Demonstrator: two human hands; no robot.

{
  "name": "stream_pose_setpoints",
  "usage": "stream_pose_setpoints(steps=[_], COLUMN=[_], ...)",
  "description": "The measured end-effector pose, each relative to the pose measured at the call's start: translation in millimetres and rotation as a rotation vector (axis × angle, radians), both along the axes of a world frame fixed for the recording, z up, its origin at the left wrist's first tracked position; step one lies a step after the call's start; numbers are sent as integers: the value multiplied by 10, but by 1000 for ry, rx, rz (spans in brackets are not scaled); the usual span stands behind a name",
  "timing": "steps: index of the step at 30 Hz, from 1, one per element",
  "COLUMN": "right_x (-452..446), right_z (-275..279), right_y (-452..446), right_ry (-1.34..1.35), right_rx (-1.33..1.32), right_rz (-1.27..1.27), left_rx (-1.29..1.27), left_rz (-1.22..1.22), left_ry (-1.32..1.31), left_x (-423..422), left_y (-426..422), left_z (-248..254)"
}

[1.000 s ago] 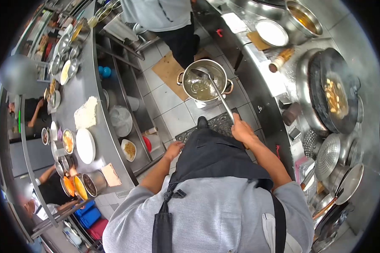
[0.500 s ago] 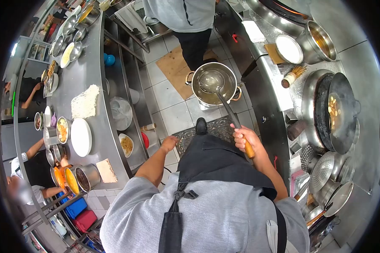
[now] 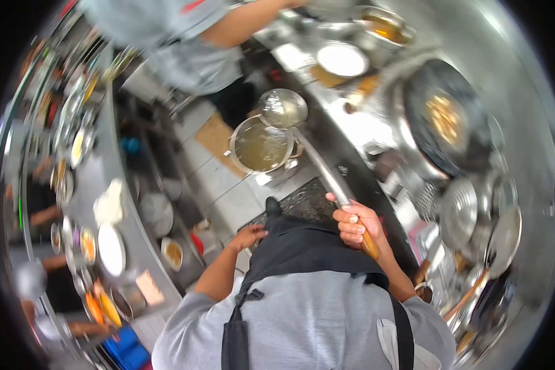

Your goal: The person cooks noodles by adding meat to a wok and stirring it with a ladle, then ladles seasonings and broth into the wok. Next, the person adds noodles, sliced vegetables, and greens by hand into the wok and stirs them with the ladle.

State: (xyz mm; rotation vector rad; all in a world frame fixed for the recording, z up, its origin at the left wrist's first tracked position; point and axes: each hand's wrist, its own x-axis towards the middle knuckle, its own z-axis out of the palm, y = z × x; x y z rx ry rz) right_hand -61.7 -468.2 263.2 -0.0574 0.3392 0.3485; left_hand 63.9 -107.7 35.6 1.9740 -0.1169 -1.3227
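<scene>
My right hand (image 3: 359, 224) is wrapped round the wooden handle of a big metal ladle (image 3: 319, 161). The ladle's bowl holds clear liquid and is raised over the far rim of a deep pot (image 3: 229, 148). Pale yellowish liquid fills much of this pot, which stands low, near the floor. My left hand (image 3: 250, 236) hangs by the dark apron (image 3: 302, 246), its fingers loose and holding nothing. On the stove to the right, a dark wok (image 3: 413, 117) contains pale sliced pieces.
A co-worker (image 3: 185, 55) stands ahead, one arm over the stove side. Strainers (image 3: 457, 209) and pans crowd the right. A steel counter (image 3: 135, 246) along the left bears a white oval plate (image 3: 111, 250), noodles (image 3: 109, 203) and several bowls. A white bowl (image 3: 342, 59) sits beyond the wok.
The ladle has come up out of the pot with liquid in its bowl. My view has turned toward the stove. The wok has shifted, and the co-worker's arm now reaches across.
</scene>
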Motion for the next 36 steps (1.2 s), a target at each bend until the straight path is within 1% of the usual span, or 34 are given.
stream_pose_setpoints(steps=[2, 3, 4, 6, 8, 9, 10, 11, 12, 13, 14, 15, 16, 17, 19, 20, 21, 22, 23, 24, 25, 27, 29, 31, 34, 35, 36], right_x=[-346, -525, -705, -1033, -1288, -1384, -1460, -1543, -1591, -1614, -1635, -1651, -1667, -1696, -1760, -1773, -1771, -1841, -1885, -1822, -1748, -1741, -1549, -1335, -1209, -1143, -1117], right_z=[206, 368, 551, 825, 1089, 1170, 1214, 1200, 1173, 1120, 1055, 986, 920, 883, 844, 827, 830, 640, 437, 526, 611, 447, 590, 835, 429, 414, 476], right_y=[-149, -217, -269, -385, -480, -531, -584, -673, -760, -862, -957, -1054, -1149, -1180, -1065, -985, -834, -704, -579, -429, -305, -125, -59, -1, 184, 286, 414], right_ry=[-99, -111, -118, -103, 9, 71, 136, 193, 266, 340, 420, 488, 559, 631, 744, 801, 895, 969, 1037, 1114, 1185, 1225, 1220, 1172, 1168, 1212, 1151], right_rx=[-57, -114, -168, -265, -439, -527, -609, -700, -795, -891, -984, -1048, -1111, -1171, -1373, -1477, -1527, -1829, -2128, -2014, -1893, -2021, -2064, -1504, -2019, -1830, -1535], right_rz=[-82, -145, -204, -343, -480, -544, -598, -643, -682, -701, -714, -711, -707, -701, -686, -669, -651, -628, -591, -540, -493, -439, -532, -707, -804, -868, -1020], left_rx=[-117, -156, -193, -290, -404, -485, -646, -673, -748, -812, -765, -808, -972, -1192, -997, -898, -800, -979, -1086, -1184, -1165, -1125, -1140, -1173, -1181, -1170, -1165], left_rz=[-245, -288, -325, -417, -508, -628, -705, -787, -880, -930, -975, -1034, -1096, -1104, -1214, -1178, -1130, -1080, -1071, -1067, -1074, -1088, -1096, -1090, -1084, -1079, -1072], left_ry=[25, 14, 9, 9, 24, -66, -119, -175, -296, -304, -338, -533, -909, -1258, -1384, -1428, -1472, -1475, -1421, -1362, -1334, -1270, -1239, -1229, -1222, -1228, -1237], left_x=[103, 151, 161, 184, 193, 209, 232, 231, 227, 232, 268, 259, 263, 257, 210, 103, 19, 22, 40, 83, 100, 98, 129, 142, 137, 128, 109], left_y=[-258, -540, -744, -1287, -1862, -2151, -2430, -2736, -3044, -3370, -3697, -4048, -4443, -4863, -5482, -5586, -5695, -5726, -5754, -5762, -5761, -5717, -5703, -5768, -5737, -5743, -5763], left_z=[-92, 19, 236, 864, 1449, 1732, 1950, 2324, 2599, 2823, 2922, 3031, 3031, 2988, 2622, 2468, 2344, 2201, 2153, 2120, 2141, 2252, 2255, 2249, 2174, 2170, 2180])
